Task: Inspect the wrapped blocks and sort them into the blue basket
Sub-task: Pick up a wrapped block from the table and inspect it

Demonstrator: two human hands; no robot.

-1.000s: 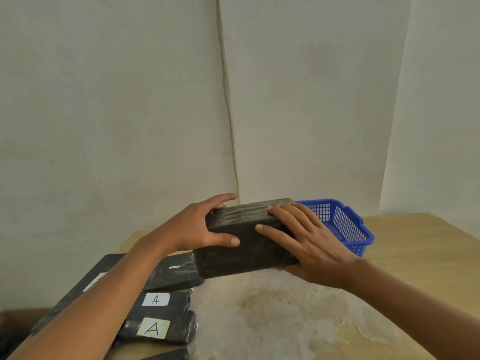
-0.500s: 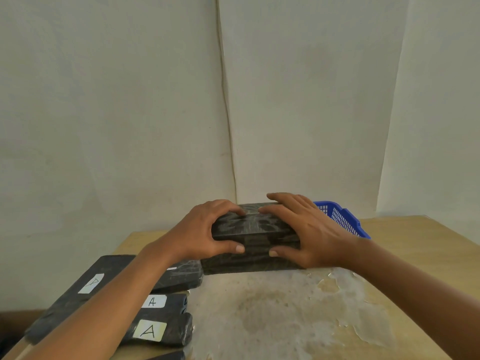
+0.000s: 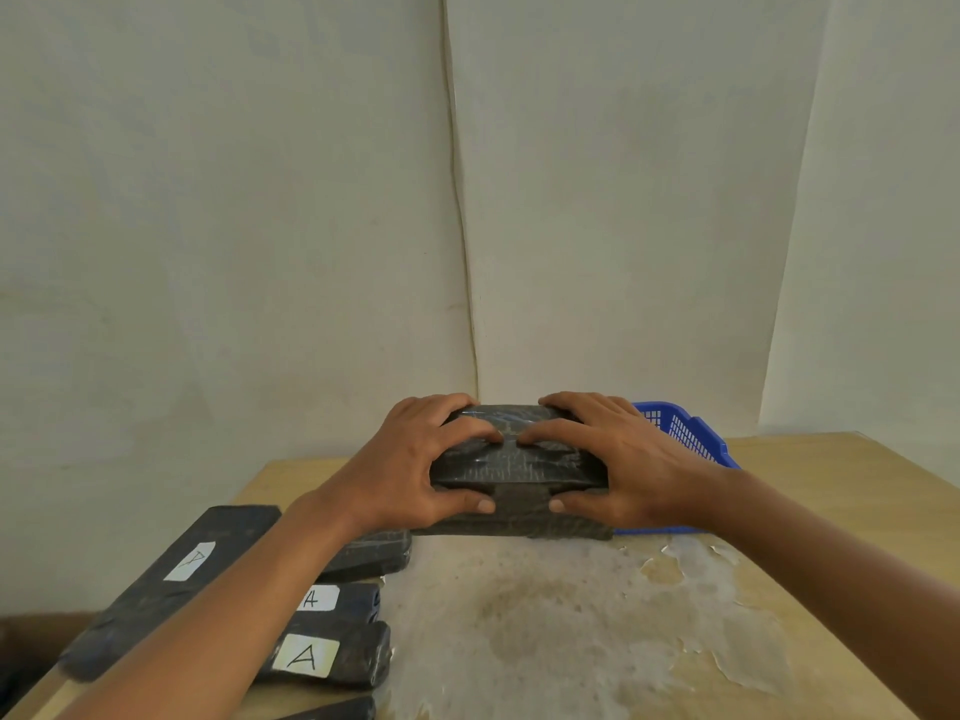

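A dark wrapped block (image 3: 519, 459) is held level above the table's middle. My left hand (image 3: 410, 465) grips its left end, fingers over the top and thumb on the near face. My right hand (image 3: 623, 459) grips its right end the same way. The blue basket (image 3: 691, 433) stands just behind and to the right, mostly hidden by my right hand and the block. A pile of several more wrapped blocks (image 3: 332, 657) with white "A" labels lies at the near left, partly under my left forearm.
The wooden table (image 3: 831, 491) has a worn, whitish peeling patch (image 3: 571, 615) in its middle. Pale walls meet in a corner right behind the table. The table's right side beyond the basket is bare wood.
The block has turned from tilted to level, its top face now toward me. Both hands shifted so the fingers lie over the top. It now covers more of the basket.
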